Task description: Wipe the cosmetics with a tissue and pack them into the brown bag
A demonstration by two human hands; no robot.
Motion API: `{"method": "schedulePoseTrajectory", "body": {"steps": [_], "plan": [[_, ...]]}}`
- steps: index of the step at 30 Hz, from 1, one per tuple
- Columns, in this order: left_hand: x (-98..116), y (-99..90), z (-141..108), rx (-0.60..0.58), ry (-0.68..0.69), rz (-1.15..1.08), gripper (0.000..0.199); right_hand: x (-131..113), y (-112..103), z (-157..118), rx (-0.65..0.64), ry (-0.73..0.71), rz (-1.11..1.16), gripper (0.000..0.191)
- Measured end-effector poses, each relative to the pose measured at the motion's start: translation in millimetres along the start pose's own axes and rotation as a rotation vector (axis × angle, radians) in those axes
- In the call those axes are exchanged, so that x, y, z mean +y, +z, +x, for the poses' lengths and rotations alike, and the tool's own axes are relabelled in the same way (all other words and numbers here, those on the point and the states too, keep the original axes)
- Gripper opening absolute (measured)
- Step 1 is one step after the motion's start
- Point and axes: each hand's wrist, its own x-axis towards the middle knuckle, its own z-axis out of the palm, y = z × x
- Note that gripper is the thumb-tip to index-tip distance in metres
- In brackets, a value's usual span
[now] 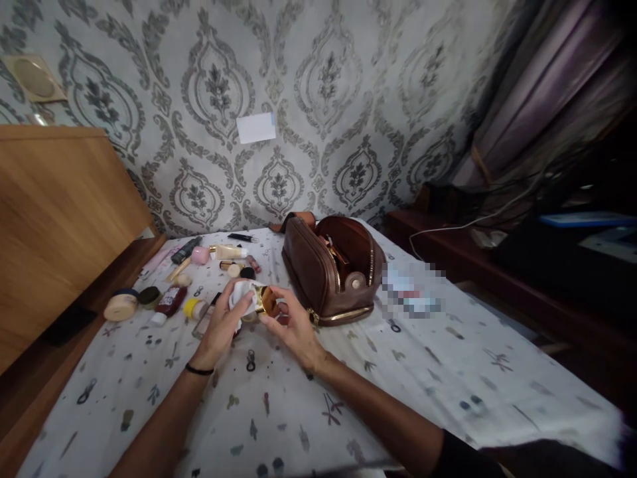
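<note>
A white container with a shiny gold end (266, 300) is held up over the table, lying sideways between my hands. My left hand (225, 325) is closed around its white part, with the thumb across the top. The fingers of my right hand (296, 328) grip the gold end from the right. Just beyond my right hand stands an open brown toiletry bag (311, 265), its gold zip undone and some small items inside. Close to my left hand lies a small bottle with a yellow cap (190, 307). A clear bottle (202, 326) is partly hidden by that hand.
Several cosmetics lie at the left: a dark red bottle (170, 301), a round beige-topped jar (121, 307), a pink jar (201, 255) and a cream tube (229, 252). A blurred packet (411, 289) is right of the bag. A wooden panel (64, 232) borders the left side.
</note>
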Motion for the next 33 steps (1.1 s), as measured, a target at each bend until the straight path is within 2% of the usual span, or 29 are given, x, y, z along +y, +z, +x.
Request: {"method": "schedulePoseTrajectory", "body": {"steps": [5, 9, 12, 16, 20, 23, 25, 28, 30, 33], "plan": [[3.2, 3.9, -7.2, -0.008, 0.053, 0.214, 0.033, 4.3, 1.6, -1.7, -0.001, 0.160, 0.300, 0.056], [-0.5, 7.8, -10.5, 0.028, 0.146, 0.304, 0.028, 1.7, 0.5, -3.6, -0.012, 0.192, 0.363, 0.054], [0.1, 7.1, -10.3, 0.040, 0.146, 0.324, 0.027, 0.0, 0.1, -4.6, -0.055, 0.180, 0.379, 0.052], [4.8, 2.8, -7.5, 0.011, 0.084, 0.275, 0.029, 3.0, -2.4, -4.8, -0.111, 0.091, 0.299, 0.058], [-1.9, -0.6, -2.1, -0.007, -0.067, 0.141, 0.035, 5.2, -9.3, -3.8, -0.133, -0.105, 0.083, 0.062], [-13.6, 1.1, 0.5, 0.047, -0.191, -0.010, 0.040, 3.0, -14.1, -2.8, -0.170, -0.217, -0.046, 0.059], [-18.1, 4.1, -0.1, 0.099, -0.200, -0.050, 0.042, 1.9, -15.0, -2.2, -0.168, -0.230, -0.103, 0.060], [-14.3, 8.1, -4.4, 0.157, -0.168, -0.032, 0.043, 2.5, -13.1, -1.5, -0.099, -0.118, -0.085, 0.072], [-6.5, 9.4, -8.2, 0.146, -0.123, 0.036, 0.044, 2.4, -11.2, -1.2, -0.078, 0.000, -0.003, 0.076], [4.5, 10.0, -12.3, 0.076, -0.008, 0.217, 0.042, -0.6, -9.4, -1.1, -0.116, 0.151, 0.141, 0.064]]}}
